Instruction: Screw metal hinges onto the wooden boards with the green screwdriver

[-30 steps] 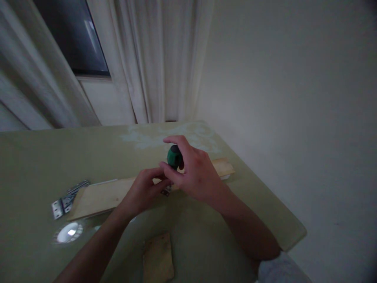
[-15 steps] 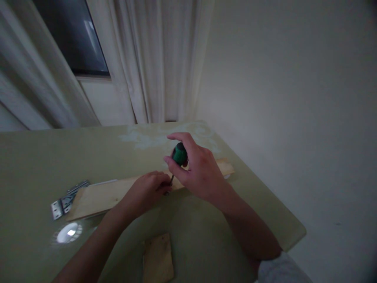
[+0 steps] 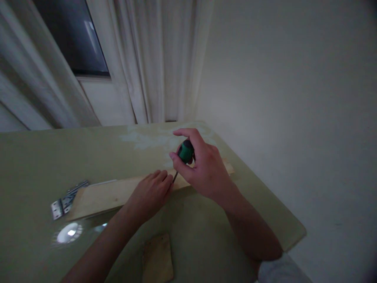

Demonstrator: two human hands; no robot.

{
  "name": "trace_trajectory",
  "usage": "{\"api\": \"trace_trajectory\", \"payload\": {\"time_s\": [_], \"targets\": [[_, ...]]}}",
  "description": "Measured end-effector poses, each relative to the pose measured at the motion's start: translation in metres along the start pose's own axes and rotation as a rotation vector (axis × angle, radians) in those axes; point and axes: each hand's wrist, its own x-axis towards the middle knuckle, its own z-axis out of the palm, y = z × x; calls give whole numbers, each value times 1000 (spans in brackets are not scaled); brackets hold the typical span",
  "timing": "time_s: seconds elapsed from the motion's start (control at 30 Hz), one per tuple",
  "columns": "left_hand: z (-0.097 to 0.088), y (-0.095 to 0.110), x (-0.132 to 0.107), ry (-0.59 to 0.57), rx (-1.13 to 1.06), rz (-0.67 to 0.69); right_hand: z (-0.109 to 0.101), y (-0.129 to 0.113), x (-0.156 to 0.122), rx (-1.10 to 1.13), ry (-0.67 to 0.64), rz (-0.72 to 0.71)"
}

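My right hand (image 3: 207, 169) is closed around a screwdriver (image 3: 186, 151) with a green and black handle, its index finger lifted off. The thin shaft slants down to the left, its tip beside my left fingertips. My left hand (image 3: 153, 192) rests on a long wooden board (image 3: 103, 196), fingers pressed together by the screwdriver's tip. What the left fingers pinch, if anything, is hidden. The board lies across the table, its right end partly behind my right hand.
Several metal hinges (image 3: 61, 206) lie at the board's left end. A small wooden piece (image 3: 158, 257) lies on the green table (image 3: 206, 243) nearer to me. Behind the table hang curtains (image 3: 150, 63); a wall (image 3: 279, 98) runs along the right.
My right hand and the screwdriver have shifted slightly right and up. My left hand has moved a little right, its fingers now covering what was under the screwdriver's tip.
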Motion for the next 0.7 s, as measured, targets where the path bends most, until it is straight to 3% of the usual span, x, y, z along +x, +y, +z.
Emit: {"api": "trace_trajectory", "payload": {"time_s": [0.4, 0.6, 0.7], "targets": [[8, -7, 3, 56, -26, -37, -2, 4, 0, -56, 26, 25], [-9, -19, 0, 25, -161, -68, -13, 8, 1, -159, 114, 28], [-23, -34, -4, 33, -250, -140, -13, 5, 0, -143, 14, 37]]}}
